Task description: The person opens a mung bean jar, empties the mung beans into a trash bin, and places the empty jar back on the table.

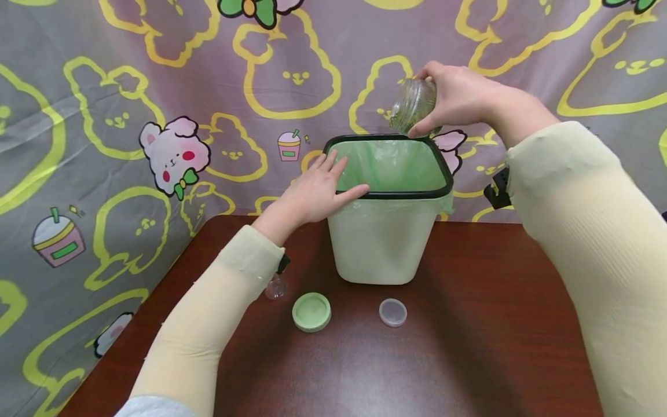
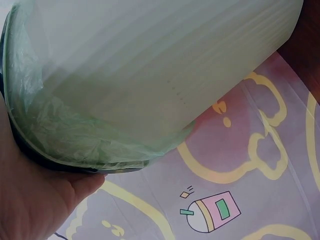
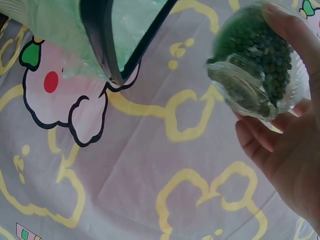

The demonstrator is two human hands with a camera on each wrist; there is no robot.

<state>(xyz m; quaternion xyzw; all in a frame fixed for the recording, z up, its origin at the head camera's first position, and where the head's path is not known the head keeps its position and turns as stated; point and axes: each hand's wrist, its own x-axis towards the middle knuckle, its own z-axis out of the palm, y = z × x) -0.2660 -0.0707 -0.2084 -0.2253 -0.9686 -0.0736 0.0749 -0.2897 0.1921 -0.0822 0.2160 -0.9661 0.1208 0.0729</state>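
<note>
My right hand (image 1: 461, 95) grips a clear ribbed jar (image 1: 415, 104) just above the back right of a trash bin. The jar is tilted, and small dark-green grains (image 3: 257, 45), much like mung beans, lie inside it in the right wrist view. My left hand (image 1: 319, 188) rests on the left side of the white trash bin (image 1: 383, 243), fingers spread and straight over its black rim (image 2: 47, 165). A green plastic liner (image 1: 391, 165) covers the bin's inside and hangs over its edge. The bin's bottom is hidden from view.
On the brown table (image 1: 495, 324) before the bin lie a light green round lid (image 1: 311, 313) and a small translucent lid (image 1: 393, 313). A small clear object (image 1: 275, 287) sits partly behind my left forearm. A patterned cloth (image 1: 292, 69) hangs behind the table.
</note>
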